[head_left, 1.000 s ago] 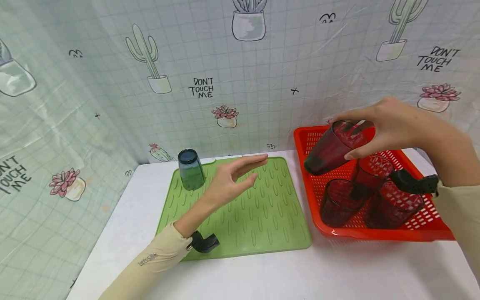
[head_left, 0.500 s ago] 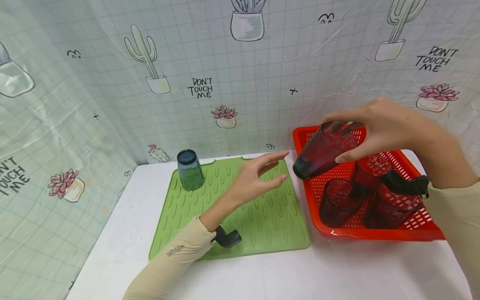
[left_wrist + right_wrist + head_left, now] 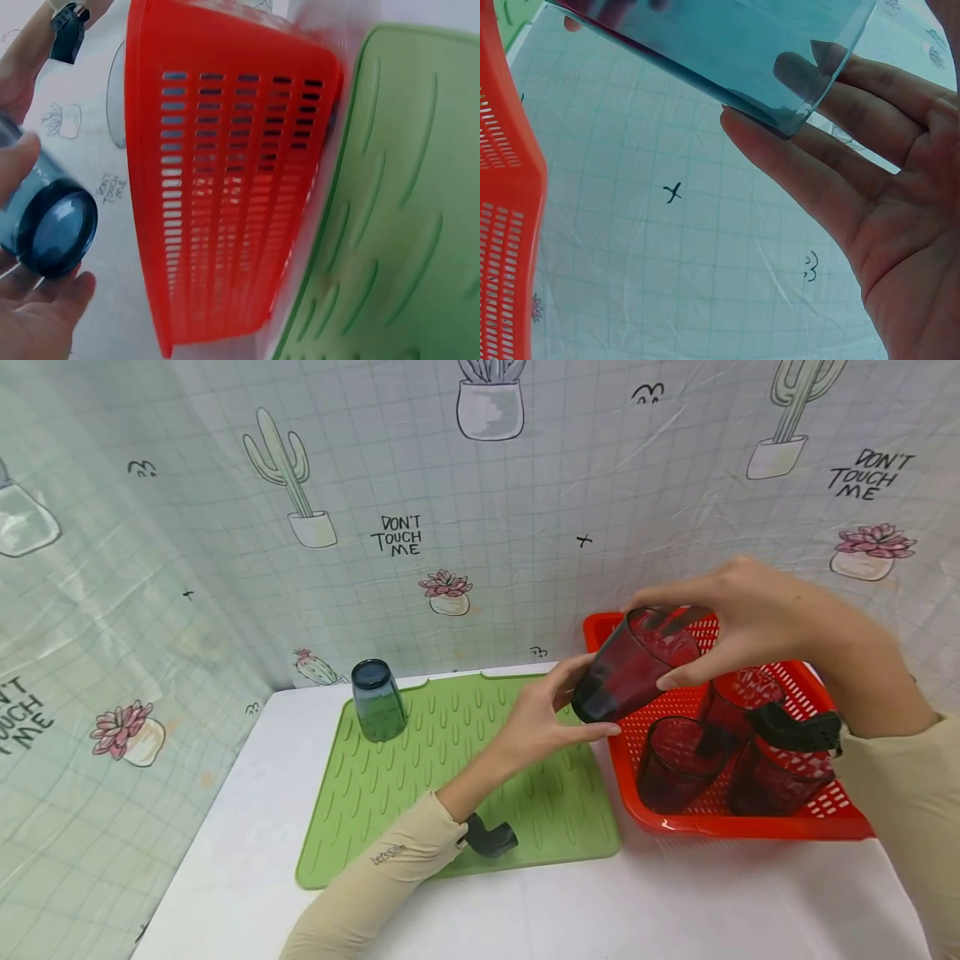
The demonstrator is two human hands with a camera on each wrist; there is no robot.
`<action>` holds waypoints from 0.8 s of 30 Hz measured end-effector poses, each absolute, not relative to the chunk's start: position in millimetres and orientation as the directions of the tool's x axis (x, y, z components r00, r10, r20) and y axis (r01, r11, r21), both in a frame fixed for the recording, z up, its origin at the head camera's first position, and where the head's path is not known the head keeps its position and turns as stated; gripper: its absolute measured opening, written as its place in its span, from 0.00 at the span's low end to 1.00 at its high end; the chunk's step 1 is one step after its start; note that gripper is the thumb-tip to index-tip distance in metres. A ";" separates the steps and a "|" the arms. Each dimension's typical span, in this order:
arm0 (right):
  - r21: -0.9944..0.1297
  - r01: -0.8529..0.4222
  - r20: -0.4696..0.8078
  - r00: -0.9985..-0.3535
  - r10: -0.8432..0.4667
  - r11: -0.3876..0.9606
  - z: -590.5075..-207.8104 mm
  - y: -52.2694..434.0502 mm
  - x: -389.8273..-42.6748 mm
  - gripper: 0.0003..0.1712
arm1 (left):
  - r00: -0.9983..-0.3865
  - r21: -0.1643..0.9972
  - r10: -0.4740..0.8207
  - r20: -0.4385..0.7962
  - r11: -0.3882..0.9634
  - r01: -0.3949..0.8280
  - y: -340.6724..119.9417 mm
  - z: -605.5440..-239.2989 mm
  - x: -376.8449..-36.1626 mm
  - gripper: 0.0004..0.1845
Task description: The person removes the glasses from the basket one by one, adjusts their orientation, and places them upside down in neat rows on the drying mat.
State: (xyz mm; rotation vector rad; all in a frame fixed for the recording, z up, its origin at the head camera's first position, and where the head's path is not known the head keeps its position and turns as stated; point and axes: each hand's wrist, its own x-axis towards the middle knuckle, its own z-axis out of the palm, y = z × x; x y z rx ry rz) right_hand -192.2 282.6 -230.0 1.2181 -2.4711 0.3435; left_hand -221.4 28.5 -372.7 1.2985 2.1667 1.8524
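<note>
A tinted drinking glass [image 3: 637,664] is held tilted over the red basket's left edge, its base toward the left. My right hand [image 3: 757,618] grips it by the rim, with fingertips inside the mouth and outside the wall in the right wrist view. At the other end, my left hand [image 3: 536,718] wraps around the base, thumb on the near side and fingers behind. The left wrist view shows the glass's round blue base [image 3: 60,231] between thumb and fingers. A second blue glass [image 3: 379,702] stands upside down on the green drying mat [image 3: 450,810].
The red plastic basket [image 3: 697,825] stands at the right with several glasses in it, including one at its front left [image 3: 678,768]. The mat lies on a white table [image 3: 525,910]. A cactus-print sheet [image 3: 525,527] hangs close behind.
My left hand has moved right across the mat to the base of the held glass and closed around it. My right hand has brought that glass leftward from over the basket.
</note>
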 end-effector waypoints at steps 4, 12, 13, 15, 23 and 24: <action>-0.058 -0.802 0.422 -0.559 -0.713 0.595 -229.9 282.3 -191.0 0.45 | -0.654 0.801 0.534 0.536 -0.078 0.593 31.3 -374.3 -219.3 0.40; -0.118 -0.779 0.338 -0.615 -0.713 0.616 -226.8 280.1 -183.3 0.48 | -0.623 0.738 0.451 0.639 -0.129 0.663 28.0 -375.6 -218.5 0.41; -0.129 -0.775 0.326 -0.622 -0.712 0.619 -226.5 279.5 -182.4 0.48 | -0.621 0.735 0.448 0.644 -0.137 0.664 27.5 -375.5 -218.3 0.41; -0.146 -0.762 0.305 -0.641 -0.705 0.630 -225.7 278.6 -180.7 0.48 | -0.622 0.734 0.437 0.650 -0.147 0.663 26.6 -375.8 -218.2 0.41; -0.231 -0.708 0.207 -0.705 -0.678 0.667 -223.7 273.6 -173.4 0.48 | -0.588 0.648 0.367 0.721 -0.058 0.759 24.1 -377.8 -219.0 0.40; -0.236 -0.704 0.198 -0.710 -0.676 0.670 -224.1 273.1 -172.2 0.48 | -0.578 0.629 0.358 0.734 -0.036 0.777 24.0 -377.8 -219.5 0.40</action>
